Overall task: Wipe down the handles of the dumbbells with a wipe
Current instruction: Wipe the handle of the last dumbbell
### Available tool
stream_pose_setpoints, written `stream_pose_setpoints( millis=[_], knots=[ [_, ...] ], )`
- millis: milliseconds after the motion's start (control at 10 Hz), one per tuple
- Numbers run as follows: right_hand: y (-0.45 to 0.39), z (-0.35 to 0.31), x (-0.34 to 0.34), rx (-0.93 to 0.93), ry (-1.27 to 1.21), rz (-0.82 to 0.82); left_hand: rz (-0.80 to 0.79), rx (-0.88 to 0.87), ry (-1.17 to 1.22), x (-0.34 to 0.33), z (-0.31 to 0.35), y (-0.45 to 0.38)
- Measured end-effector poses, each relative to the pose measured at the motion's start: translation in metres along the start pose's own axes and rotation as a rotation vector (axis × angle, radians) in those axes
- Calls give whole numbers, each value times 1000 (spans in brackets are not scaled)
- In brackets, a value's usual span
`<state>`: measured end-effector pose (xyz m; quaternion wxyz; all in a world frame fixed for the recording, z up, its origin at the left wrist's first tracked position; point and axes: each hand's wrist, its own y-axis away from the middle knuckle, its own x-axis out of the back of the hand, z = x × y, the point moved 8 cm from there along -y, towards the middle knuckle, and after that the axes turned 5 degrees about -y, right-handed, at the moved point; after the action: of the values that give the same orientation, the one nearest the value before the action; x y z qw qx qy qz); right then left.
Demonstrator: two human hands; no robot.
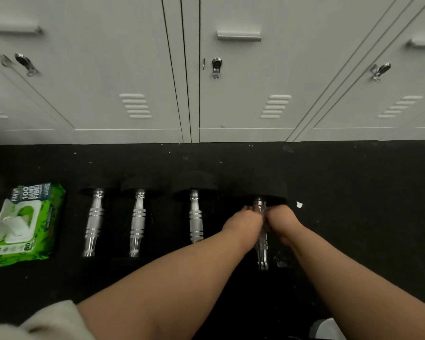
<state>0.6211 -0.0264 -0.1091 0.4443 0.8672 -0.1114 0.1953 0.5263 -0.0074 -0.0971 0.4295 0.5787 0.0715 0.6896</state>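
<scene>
Hands, left (244, 223) and right (281, 220), close around the handle (261, 239) of the rightmost dumbbell (264, 192) on the floor (no wipe is discernible, grip unclear), so rotate your strokes to cover its full circumference.

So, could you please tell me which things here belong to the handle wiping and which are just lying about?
Part of the job:
- four dumbbells in a row; both hands, left hand and right hand, are at the rightmost dumbbell
- green wipes pack, lid open

Just lying about:
- white scrap on the floor
- lockers behind
</scene>
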Motion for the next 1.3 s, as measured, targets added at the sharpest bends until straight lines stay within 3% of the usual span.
stream_pose_setpoints(
  millis=[100, 200, 300, 400, 500, 600, 700, 800, 900, 1000, 1100, 1200, 1300],
  knots=[
    [8, -14, 3, 119, 318, 69, 13, -10, 8, -3, -2, -5],
    [-2, -6, 2, -3, 46, 58, -16, -4, 10, -1, 0, -4],
    [-12, 12, -13, -210, -606, -83, -29, 5, 19, 2, 1, 0],
    [-15, 21, -21, -245, -768, -149, -8, -18, 22, 3, 2, 3],
    [-12, 11, -15, -128, -466, -96, -7, -23, 26, 1, 0, 2],
    [15, -26, -15, 199, 895, -135, -26, -15, 29, 2, -1, 3],
    [26, -36, -25, 363, 1334, -168, -28, -6, 35, 3, -3, 4],
    [4, -19, -9, 63, 538, -59, -37, 5, 36, 3, -1, 6],
    [-5, 8, -13, -167, -447, -101, -53, 16, 45, 4, 1, 6],
    [2, 9, -19, -201, -679, -200, -55, 23, 54, 5, 1, 8],
    [2, 7, -13, -89, -437, -103, -45, 18, 52, 5, 0, 8],
    [7, 1, -4, 64, 15, -3, -64, 15, 49, 4, -2, 8],
    [15, -9, -1, 89, 318, -3, -98, 16, 44, 4, -3, 9]
  ],
)
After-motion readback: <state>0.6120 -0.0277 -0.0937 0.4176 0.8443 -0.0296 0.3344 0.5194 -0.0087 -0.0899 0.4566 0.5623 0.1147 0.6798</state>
